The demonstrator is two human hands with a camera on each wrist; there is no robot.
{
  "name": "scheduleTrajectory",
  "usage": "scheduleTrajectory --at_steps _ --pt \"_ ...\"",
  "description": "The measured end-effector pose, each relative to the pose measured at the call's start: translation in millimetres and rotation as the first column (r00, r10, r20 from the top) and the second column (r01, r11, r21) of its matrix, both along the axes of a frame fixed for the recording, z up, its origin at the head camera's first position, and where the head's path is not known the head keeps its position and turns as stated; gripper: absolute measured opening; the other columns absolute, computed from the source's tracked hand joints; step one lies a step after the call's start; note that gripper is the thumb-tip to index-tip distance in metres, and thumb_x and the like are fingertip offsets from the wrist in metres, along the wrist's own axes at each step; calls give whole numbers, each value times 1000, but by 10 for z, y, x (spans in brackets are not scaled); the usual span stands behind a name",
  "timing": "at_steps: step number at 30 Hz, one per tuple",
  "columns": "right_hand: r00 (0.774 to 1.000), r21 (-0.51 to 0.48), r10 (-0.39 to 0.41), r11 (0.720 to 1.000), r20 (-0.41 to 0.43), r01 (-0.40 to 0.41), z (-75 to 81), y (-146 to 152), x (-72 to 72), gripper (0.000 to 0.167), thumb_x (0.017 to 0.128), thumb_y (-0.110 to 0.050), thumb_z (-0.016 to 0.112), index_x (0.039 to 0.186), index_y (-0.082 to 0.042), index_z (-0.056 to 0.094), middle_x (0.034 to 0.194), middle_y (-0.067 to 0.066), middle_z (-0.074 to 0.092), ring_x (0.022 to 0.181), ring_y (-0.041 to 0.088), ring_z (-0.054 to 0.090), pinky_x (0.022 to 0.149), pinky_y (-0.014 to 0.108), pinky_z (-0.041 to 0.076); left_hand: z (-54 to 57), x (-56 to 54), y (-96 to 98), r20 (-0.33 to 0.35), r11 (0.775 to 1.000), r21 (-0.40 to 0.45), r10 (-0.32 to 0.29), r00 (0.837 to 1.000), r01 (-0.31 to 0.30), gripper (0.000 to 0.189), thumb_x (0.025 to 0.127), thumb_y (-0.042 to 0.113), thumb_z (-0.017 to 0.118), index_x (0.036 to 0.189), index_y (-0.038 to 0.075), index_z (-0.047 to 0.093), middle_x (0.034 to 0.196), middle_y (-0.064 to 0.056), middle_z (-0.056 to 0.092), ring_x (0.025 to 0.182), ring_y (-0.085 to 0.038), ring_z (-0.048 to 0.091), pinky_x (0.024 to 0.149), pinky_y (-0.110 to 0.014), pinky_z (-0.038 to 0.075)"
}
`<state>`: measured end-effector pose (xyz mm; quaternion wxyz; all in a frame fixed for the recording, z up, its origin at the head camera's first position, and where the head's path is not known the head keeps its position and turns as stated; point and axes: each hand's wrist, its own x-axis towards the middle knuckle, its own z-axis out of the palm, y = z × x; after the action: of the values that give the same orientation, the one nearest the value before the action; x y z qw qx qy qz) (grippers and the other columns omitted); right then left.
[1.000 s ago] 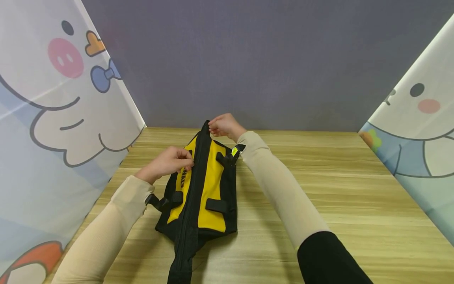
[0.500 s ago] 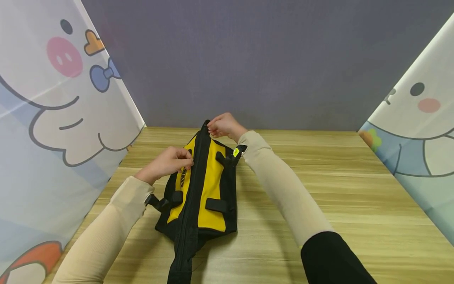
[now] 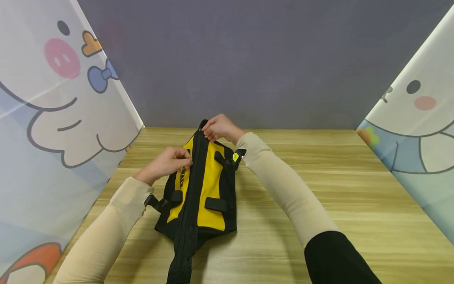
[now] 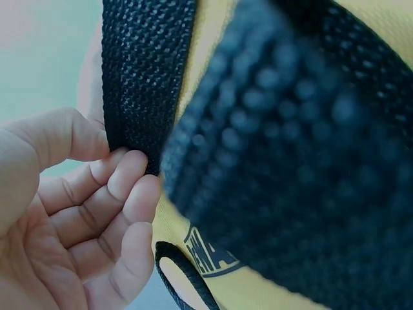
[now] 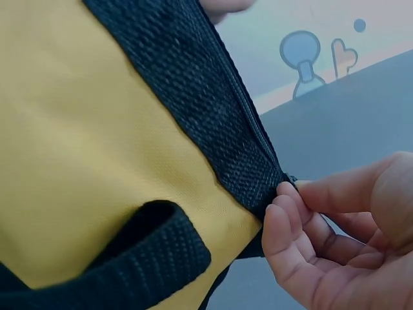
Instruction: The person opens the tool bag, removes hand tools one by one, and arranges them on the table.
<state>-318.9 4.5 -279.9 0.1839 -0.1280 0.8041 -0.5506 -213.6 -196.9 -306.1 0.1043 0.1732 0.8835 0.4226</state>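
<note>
A yellow and black tool bag point(image 3: 211, 185) lies lengthwise on the table, a black zipper band point(image 3: 191, 189) running along its top. My left hand point(image 3: 172, 161) pinches the band's edge about midway; the left wrist view shows thumb and fingers point(image 4: 139, 169) together at the black webbing point(image 4: 148, 71). Toward the bag's far end, my right hand point(image 3: 220, 128) pinches the zipper pull, mostly hidden between the fingertips. In the right wrist view a bit of the zipper slider point(image 5: 292, 179) shows at the thumb point(image 5: 342, 190). The zipper teeth point(image 5: 245, 103) beyond it run together.
Black webbing handles point(image 3: 216, 204) stick out on both sides of the bag, near my wrists. A black end strap point(image 3: 180, 268) reaches toward me. Wood-grain table point(image 3: 301, 177) extends right; a grey panel point(image 3: 248, 67) stands behind and cartoon-printed sheets point(image 3: 64, 118) at the sides.
My right hand has moved slightly left and toward me along the zipper, leaving the bag's far tip showing beyond the fingers. The left hand keeps its hold; the view has shifted slightly.
</note>
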Motion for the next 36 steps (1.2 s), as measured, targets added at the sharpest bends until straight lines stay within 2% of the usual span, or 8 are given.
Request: scheduleTrajectory --at_steps 5,12,21,30,36 --pt "998 39 21 999 -51 -19 -12 9 50 16 96 4 62 108 7 72 93 16 71 71 20 65 77 36 62 -2 -8 2 -4 1000 5 12 1000 -12 16 99 8 59 93 -2 69 77 -9 65 68 -26 59 64 -37 56" --pt "986 98 85 993 -145 -71 -54 9 149 14 95 2 64 104 6 74 89 17 72 72 22 67 70 32 62 9 1 -16 -26 1000 13 1 1000 -1 17 100 8 59 91 -3 68 78 -9 65 63 -25 56 62 -34 55" --pt "982 96 137 987 -126 -126 -153 27 226 16 96 1 64 107 5 74 91 15 72 74 23 68 71 32 62 -35 4 -39 -22 1000 10 20 1000 -20 17 100 7 58 90 -2 69 78 -9 65 62 -29 55 60 -33 54" --pt "985 31 149 989 -87 -147 -200 63 308 16 95 2 64 107 6 74 91 15 72 71 22 66 67 31 62 -42 47 -47 -65 999 27 32 997 -30 16 100 6 58 93 -3 70 78 -8 66 66 -26 59 63 -38 57" --pt "980 34 180 984 -85 -178 -202 72 393 15 95 2 64 107 6 73 91 15 72 71 20 66 68 31 62 -60 71 -60 -80 999 25 42 996 -40 15 99 4 59 92 -3 70 77 -7 65 65 -26 59 60 -34 56"
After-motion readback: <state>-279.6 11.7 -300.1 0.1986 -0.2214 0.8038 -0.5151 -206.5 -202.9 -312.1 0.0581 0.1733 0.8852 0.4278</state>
